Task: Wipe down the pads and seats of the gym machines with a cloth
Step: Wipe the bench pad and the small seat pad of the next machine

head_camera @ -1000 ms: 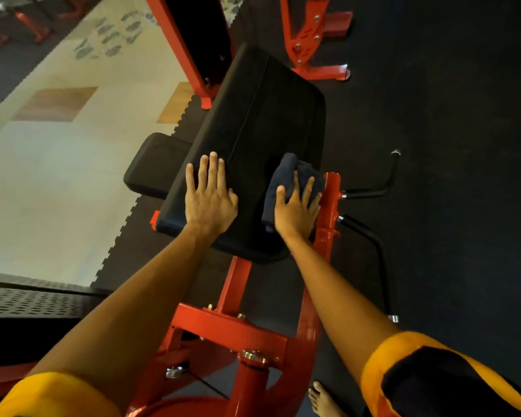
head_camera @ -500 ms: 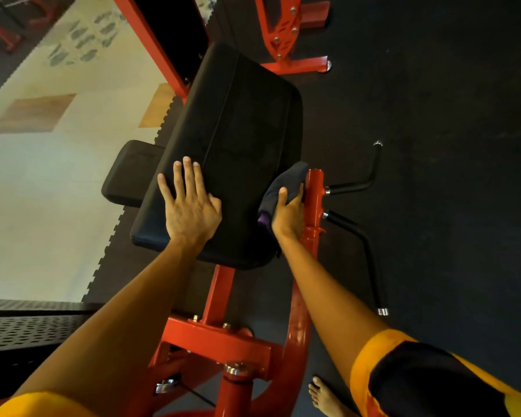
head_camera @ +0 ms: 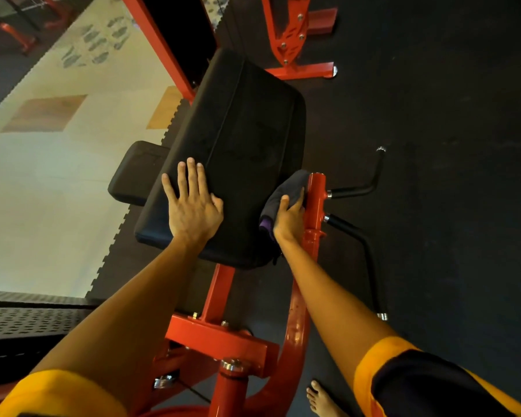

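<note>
Dark cloth (head_camera: 287, 190), bunched at the right edge of the big black pad (head_camera: 247, 136), between that edge and the red post (head_camera: 317, 203). Held there in the right grip (head_camera: 289, 221), fingers curled over the fabric, a purple fold showing beside the palm. Left grip (head_camera: 193, 206) wide and flat on the pad's near left part, holding nothing. Past the left edge, a smaller black seat (head_camera: 134, 173). Right of the post, black handles (head_camera: 357, 191) over dark floor (head_camera: 448, 115). Bare foot (head_camera: 321, 398) beside the red frame's base.

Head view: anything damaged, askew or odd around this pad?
Pad looks intact, no tears or spills visible. Left hand rests flat on it; right hand holds the cloth against its right edge. Only oddity: a bare foot beside the red frame.
</note>
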